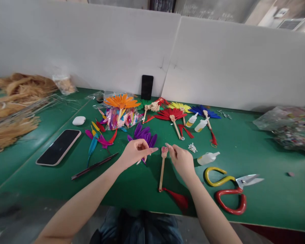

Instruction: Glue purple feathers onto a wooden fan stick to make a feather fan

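A fan handle [162, 173], a flat wooden stick with a pinkish rounded head and a red tassel [179, 199], lies on the green table between my hands. My left hand [137, 152] is just left of its head, thumb and index finger pinched together; anything between them is too small to make out. Purple feathers [143, 134] lie behind and partly under that hand. My right hand [181, 160] is closed with bent fingers, fingertips right beside the handle's head. I cannot tell whether they touch it or hold something small. Small white beads [192, 147] sit to its right.
Glue bottles [208, 158] and scissors [235, 188] are on the right. Finished feather fans [172, 116] line the back. A phone [59, 147], tweezers [94, 166] and loose feathers [93, 147] lie left. Another phone [147, 87] leans against the white board [91, 47].
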{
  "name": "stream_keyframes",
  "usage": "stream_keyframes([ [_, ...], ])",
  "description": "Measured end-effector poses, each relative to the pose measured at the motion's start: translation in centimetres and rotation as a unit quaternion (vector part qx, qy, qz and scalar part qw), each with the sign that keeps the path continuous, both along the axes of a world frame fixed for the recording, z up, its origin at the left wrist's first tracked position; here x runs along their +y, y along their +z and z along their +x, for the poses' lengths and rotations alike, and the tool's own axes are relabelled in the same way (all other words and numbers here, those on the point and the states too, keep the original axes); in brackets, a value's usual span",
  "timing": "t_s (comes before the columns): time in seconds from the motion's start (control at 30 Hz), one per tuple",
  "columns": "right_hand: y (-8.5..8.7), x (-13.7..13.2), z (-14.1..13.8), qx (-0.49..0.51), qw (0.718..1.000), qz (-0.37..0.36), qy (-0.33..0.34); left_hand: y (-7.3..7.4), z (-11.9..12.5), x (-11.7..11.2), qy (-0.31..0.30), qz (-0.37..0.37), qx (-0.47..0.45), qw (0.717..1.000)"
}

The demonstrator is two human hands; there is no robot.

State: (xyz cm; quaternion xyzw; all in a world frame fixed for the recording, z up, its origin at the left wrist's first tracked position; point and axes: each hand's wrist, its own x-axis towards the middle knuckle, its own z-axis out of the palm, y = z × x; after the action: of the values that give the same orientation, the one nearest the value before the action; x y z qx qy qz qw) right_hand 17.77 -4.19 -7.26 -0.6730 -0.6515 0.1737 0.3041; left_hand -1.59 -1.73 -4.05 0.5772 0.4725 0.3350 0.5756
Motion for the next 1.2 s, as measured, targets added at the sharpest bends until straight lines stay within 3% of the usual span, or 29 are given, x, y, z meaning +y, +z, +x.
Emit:
stream_keyframes([
  [0.07,0.8,-0.2,-0.2,0.125,0.99,0.011,0.069,-0.1,0.2,-0.2,0.0,0.011,0.024,1.0],
  [0.13,1.4,-0.3,-0.9,0.251,0.956,-0.026,0.15,-0.3,0.3,-0.2,-0.006,0.013,0.039,0.999],
  [0.2,1.8,-0.3,-1.6,0.305,0.932,-0.057,0.186,-0.6,0.4,-0.2,-0.013,0.015,0.048,0.999],
  [0.4,2.9,-0.5,-1.9,0.263,0.936,-0.071,0.224,-1.3,0.1,0.3,-0.036,0.057,0.081,0.994],
  [0.57,3.1,-0.5,-1.4,0.151,0.962,0.006,0.226,-1.3,0.0,0.4,-0.054,0.031,0.073,0.995],
  [0.67,2.5,-0.3,-1.2,0.194,0.964,0.002,0.181,-1.1,0.0,0.4,-0.042,0.02,0.068,0.997],
  [0.87,1.4,-0.1,-0.9,0.333,0.926,-0.056,0.168,-0.8,-0.1,0.5,-0.041,0.024,0.079,0.996],
  [1.07,1.3,-0.5,-1.7,0.308,0.928,-0.069,0.197,-1.2,0.0,0.6,-0.043,0.027,0.082,0.995],
  [1.2,1.1,-0.8,-2.4,0.263,0.947,-0.03,0.183,-1.5,0.3,0.4,-0.043,-0.007,0.061,0.997],
])
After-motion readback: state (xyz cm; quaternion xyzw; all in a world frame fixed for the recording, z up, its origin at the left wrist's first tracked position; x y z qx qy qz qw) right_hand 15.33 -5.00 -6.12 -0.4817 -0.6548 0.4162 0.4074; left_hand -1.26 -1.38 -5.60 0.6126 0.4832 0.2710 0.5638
